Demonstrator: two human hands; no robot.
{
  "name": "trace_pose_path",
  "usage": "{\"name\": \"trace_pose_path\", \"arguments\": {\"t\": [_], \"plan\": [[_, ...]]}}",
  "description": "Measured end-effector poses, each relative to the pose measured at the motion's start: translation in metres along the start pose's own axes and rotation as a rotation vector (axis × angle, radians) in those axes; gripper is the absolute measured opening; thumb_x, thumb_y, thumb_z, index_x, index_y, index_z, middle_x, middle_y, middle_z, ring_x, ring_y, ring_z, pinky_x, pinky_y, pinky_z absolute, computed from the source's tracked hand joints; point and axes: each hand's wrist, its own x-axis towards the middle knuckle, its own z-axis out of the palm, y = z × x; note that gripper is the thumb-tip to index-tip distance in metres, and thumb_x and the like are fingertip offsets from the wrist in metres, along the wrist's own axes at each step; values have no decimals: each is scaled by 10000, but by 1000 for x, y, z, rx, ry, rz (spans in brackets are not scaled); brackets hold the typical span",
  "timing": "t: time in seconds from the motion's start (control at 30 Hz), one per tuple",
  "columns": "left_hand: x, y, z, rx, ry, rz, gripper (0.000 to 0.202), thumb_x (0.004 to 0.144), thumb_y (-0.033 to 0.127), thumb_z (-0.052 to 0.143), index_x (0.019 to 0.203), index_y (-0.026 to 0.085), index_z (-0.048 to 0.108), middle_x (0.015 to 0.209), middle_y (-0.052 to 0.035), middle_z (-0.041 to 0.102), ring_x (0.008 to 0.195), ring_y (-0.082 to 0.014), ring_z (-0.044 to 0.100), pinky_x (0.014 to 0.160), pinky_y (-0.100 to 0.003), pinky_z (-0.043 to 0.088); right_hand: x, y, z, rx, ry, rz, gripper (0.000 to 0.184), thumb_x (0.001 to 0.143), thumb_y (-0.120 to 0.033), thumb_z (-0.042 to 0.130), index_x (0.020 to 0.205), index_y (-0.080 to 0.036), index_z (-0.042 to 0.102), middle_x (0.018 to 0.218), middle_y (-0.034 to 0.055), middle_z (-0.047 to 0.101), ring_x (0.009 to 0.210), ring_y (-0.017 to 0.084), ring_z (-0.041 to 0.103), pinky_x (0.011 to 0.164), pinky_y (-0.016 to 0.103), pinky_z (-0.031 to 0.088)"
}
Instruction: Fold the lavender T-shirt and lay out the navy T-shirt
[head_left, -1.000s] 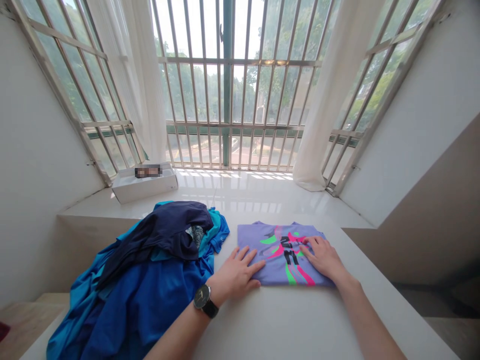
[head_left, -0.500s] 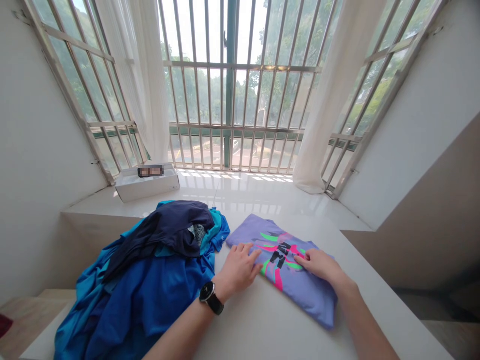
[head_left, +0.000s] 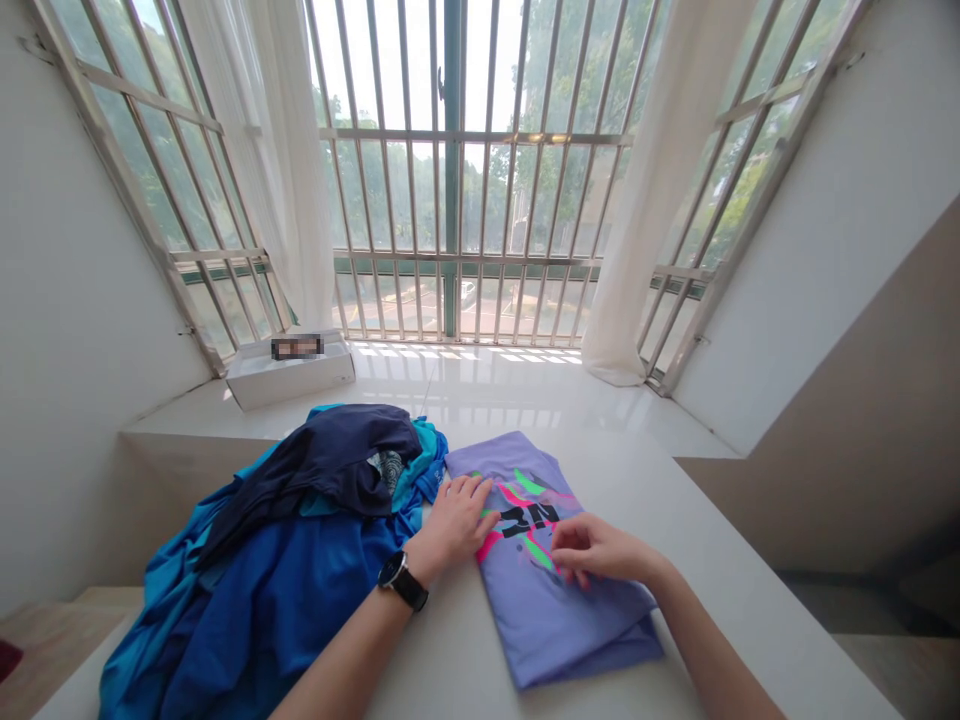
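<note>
A purple shirt (head_left: 570, 630) with green, pink and black print lies folded in front of me on the white surface. My left hand (head_left: 461, 520), a black watch (head_left: 403, 580) on its wrist, rests with outstretched fingers on the shirt's left edge. Over the right part of the print, my right hand (head_left: 600, 550) has its fingers curled in. Whether cloth is caught between those fingers is hidden. Left of the shirt is a loose heap of clothes: a dark navy garment (head_left: 307, 470) on top of a blue one (head_left: 300, 610).
A white box (head_left: 292, 380) stands on the window ledge at the back left, a blurred patch over its top. Behind the ledge is a barred window with white curtains (head_left: 619, 300) at both sides. The white surface (head_left: 750, 590) has an edge at the right.
The folded shirt has turned, its near corner swinging leftward and toward me. My right hand has moved left and slightly nearer. My left hand has shifted slightly left.
</note>
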Motion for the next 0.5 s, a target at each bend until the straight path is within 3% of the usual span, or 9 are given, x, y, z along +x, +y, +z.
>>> {"name": "trace_pose_path", "arguments": {"t": [0.07,0.13,0.33,0.43,0.5], "plan": [[0,3,1,11,0,-28,474,991,436,405,1380,179,496,1406,-127,536,1282,-284,471,1090,-473,352,3,5,-4,-113,208,-82,252,775,-415,677,776,-167,630,660,-11,638,572,105,552,545,216,418],[-1,4,3,29,-19,-16,490,984,447,401,1376,171,503,1439,-138,504,1304,-298,453,1095,-481,344,5,9,-6,-213,302,-101,195,746,-355,694,749,-169,636,640,-21,608,592,112,530,552,224,398],[6,-10,5,17,-154,14,618,944,440,412,1502,180,351,1582,-136,299,1444,-315,274,1168,-563,191,6,4,0,-163,192,-64,214,683,-315,749,818,-181,651,581,-60,534,559,98,481,516,209,347],[11,-13,4,5,-160,3,632,910,372,452,1496,154,362,1581,-147,296,1459,-307,242,1184,-542,164,8,0,8,-98,90,-69,280,690,-341,757,907,-187,669,603,-52,568,566,109,511,523,211,369],[12,-12,5,13,-119,-5,579,912,347,451,1460,164,421,1562,-140,339,1446,-298,270,1182,-505,193,11,-2,13,-114,104,-92,263,734,-378,725,903,-184,672,597,-43,575,549,111,508,517,217,372]]}}
